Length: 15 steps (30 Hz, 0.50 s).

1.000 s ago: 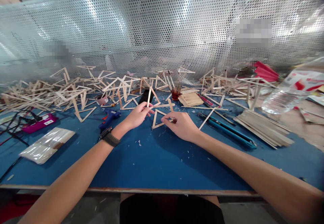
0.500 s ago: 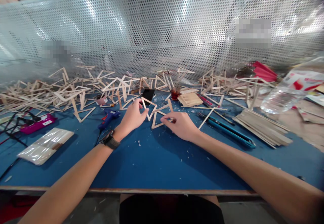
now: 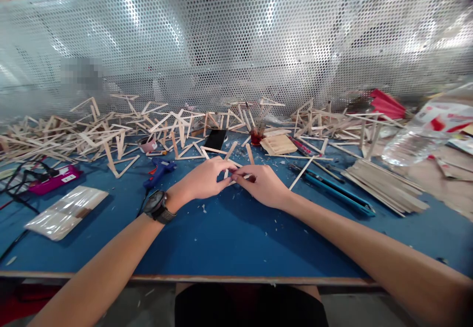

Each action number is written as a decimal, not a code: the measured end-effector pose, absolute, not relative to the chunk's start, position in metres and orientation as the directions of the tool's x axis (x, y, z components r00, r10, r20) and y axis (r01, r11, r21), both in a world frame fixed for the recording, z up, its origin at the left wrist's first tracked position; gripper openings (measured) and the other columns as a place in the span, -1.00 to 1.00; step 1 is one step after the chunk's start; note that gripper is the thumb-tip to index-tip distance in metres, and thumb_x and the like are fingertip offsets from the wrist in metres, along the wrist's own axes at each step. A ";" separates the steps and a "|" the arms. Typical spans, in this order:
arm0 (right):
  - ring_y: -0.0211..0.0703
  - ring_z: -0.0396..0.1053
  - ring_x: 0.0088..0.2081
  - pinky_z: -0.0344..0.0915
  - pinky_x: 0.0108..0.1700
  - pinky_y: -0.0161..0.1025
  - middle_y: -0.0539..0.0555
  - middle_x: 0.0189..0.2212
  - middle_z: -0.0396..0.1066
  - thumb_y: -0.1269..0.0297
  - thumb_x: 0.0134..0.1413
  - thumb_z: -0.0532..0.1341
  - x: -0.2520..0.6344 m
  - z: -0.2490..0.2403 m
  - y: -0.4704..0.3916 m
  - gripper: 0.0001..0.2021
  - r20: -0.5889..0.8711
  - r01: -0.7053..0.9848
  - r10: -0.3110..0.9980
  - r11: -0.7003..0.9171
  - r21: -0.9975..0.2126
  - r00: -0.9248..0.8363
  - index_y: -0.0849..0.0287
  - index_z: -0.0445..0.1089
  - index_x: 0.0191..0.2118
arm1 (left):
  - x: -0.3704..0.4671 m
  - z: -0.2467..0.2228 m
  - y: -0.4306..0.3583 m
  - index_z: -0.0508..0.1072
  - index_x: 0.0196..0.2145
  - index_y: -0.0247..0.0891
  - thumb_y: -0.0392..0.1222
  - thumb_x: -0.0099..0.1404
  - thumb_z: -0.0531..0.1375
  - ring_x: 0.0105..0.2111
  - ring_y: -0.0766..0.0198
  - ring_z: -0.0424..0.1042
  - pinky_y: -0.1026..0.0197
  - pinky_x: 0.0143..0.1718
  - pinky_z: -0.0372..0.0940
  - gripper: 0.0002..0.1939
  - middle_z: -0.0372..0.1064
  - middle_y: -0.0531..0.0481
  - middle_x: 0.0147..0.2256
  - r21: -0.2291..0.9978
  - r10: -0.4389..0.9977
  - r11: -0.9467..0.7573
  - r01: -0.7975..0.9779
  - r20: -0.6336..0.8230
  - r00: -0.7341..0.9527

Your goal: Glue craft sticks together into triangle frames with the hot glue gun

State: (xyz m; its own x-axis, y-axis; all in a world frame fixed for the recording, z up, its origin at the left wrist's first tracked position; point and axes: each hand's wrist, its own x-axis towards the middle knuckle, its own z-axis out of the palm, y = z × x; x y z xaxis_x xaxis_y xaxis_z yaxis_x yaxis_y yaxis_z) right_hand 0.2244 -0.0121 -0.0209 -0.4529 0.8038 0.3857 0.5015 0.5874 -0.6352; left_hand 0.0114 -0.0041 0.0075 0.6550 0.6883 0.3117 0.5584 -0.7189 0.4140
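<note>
At the middle of the blue table, my left hand and my right hand meet with their fingertips together. Both pinch a small frame of flat wooden sticks; the joint between the fingers is mostly covered. The frame's sticks poke up behind the knuckles, one slanting out over the left hand and another stick rising behind the right. A dark watch is on my left wrist. Just beyond the hands lies a black phone.
Piles of joined sticks line the back beneath a perforated metal panel. To the left are a blue glue gun, a purple power strip and a plastic packet. A teal cutter, loose sticks and a bottle lie right.
My left hand has moved right and toward me, bringing its fingertips against those of my right hand. The right hand has stayed nearly in place.
</note>
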 end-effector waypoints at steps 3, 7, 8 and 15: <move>-0.23 0.43 -0.38 0.26 -0.29 -0.32 0.03 -0.33 0.59 0.26 0.31 0.17 0.225 -0.020 -0.012 -0.77 0.393 0.509 0.797 0.599 -0.618 -0.459 0.10 0.61 -0.24 | 0.009 0.006 -0.001 0.59 -0.06 -0.10 -0.03 0.43 0.18 -0.17 0.07 0.51 0.08 -0.13 0.34 -0.75 0.54 -0.10 -0.14 0.469 0.729 -0.669 0.577 0.263 0.631; -0.19 0.46 -0.33 0.27 -0.29 -0.31 0.06 -0.28 0.60 0.25 0.31 0.18 0.228 -0.019 -0.010 -0.77 0.398 0.524 0.798 0.599 -0.605 -0.453 0.10 0.61 -0.19 | 0.003 0.006 0.004 0.64 -0.13 -0.10 -0.01 0.41 0.21 -0.22 0.08 0.51 0.10 -0.15 0.34 -0.76 0.56 -0.09 -0.19 0.480 0.753 -0.642 0.598 0.249 0.608; -0.18 0.47 -0.31 0.28 -0.29 -0.30 0.06 -0.26 0.60 0.27 0.32 0.17 0.229 -0.019 -0.009 -0.77 0.393 0.530 0.797 0.601 -0.599 -0.459 0.10 0.61 -0.16 | 0.002 0.007 0.005 0.64 -0.15 -0.10 -0.02 0.41 0.20 -0.24 0.09 0.51 0.10 -0.17 0.33 -0.76 0.56 -0.09 -0.21 0.466 0.758 -0.640 0.612 0.248 0.604; -0.12 0.51 -0.25 0.34 -0.20 -0.24 0.06 -0.21 0.61 0.31 0.33 0.13 0.235 -0.022 -0.004 -0.75 0.379 0.579 0.774 0.632 -0.515 -0.507 0.10 0.60 -0.14 | -0.001 0.023 -0.001 0.59 -0.25 -0.15 -0.02 0.42 0.16 -0.31 0.14 0.49 0.16 -0.26 0.31 -0.75 0.57 -0.06 -0.27 0.503 0.756 -0.622 0.600 0.184 0.629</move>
